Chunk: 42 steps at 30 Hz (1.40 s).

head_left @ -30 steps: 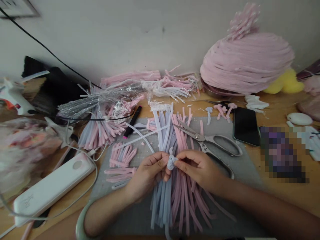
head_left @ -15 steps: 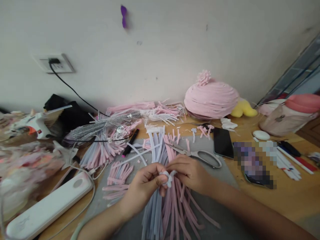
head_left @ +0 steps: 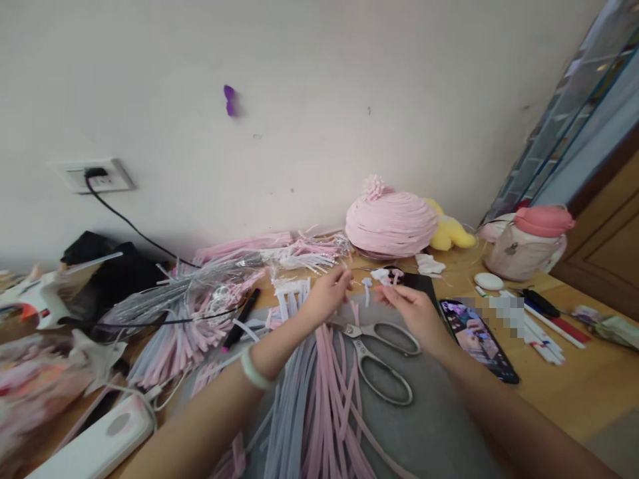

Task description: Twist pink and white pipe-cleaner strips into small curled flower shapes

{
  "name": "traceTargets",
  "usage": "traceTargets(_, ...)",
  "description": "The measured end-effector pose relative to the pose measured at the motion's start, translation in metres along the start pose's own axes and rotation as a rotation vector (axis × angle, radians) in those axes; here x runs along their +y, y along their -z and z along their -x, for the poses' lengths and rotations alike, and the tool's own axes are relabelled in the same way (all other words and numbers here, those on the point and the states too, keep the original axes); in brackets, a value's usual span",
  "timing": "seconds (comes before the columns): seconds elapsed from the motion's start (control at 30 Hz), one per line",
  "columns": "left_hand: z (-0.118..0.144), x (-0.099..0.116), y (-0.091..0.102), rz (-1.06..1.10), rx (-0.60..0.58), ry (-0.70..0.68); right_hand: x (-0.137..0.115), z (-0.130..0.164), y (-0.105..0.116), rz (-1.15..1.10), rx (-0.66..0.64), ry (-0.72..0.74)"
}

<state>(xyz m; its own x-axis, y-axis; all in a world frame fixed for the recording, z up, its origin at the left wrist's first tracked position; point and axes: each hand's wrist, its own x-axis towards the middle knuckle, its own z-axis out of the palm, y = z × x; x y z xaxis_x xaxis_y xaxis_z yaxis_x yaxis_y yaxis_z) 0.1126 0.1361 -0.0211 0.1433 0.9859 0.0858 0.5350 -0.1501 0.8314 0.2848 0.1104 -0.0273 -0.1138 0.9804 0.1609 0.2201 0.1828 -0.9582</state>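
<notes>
My left hand is raised over the upper ends of the pipe cleaners, its fingers loosely bent and apart, with nothing visible in them. To its right, my right hand has thumb and fingers pinched together; what is between the fingertips is too small to make out. Just beyond them lie a small pale blue twisted piece and a short blue piece. Long blue pipe cleaners and pink pipe cleaners spread below my hands. Scissors with grey handles lie beside the pink ones, handles apart.
Phones lie at right, one with a lit screen. Behind stand a pink wrapped dome and a pink-lidded jug. Bundled pipe cleaners, a black marker, a glue gun and a white power bank-like block are left.
My hands have parted and moved farther back over the table. The small pale blue piece they held together now lies near the back. The scissors' handles show in full, and the view has shifted.
</notes>
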Motion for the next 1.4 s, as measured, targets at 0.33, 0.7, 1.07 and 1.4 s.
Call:
traceTargets(0.33,-0.070,-0.018,-0.051,-0.441,-0.170,-0.007,0.034,-0.015,0.015,-0.142,0.181,-0.165)
traceTargets(0.7,-0.028,0.003,-0.024,0.619,-0.270,-0.136,0.029,-0.014,0.010,0.177,0.162,0.066)
traceTargets(1.07,-0.010,0.019,-0.020,0.076,-0.254,-0.413,0.016,-0.006,0.011,-0.478,0.092,-0.180)
traceTargets(1.4,-0.003,0.028,-0.023,-0.021,-0.165,-0.419,0.016,0.004,0.009,0.034,0.303,0.198)
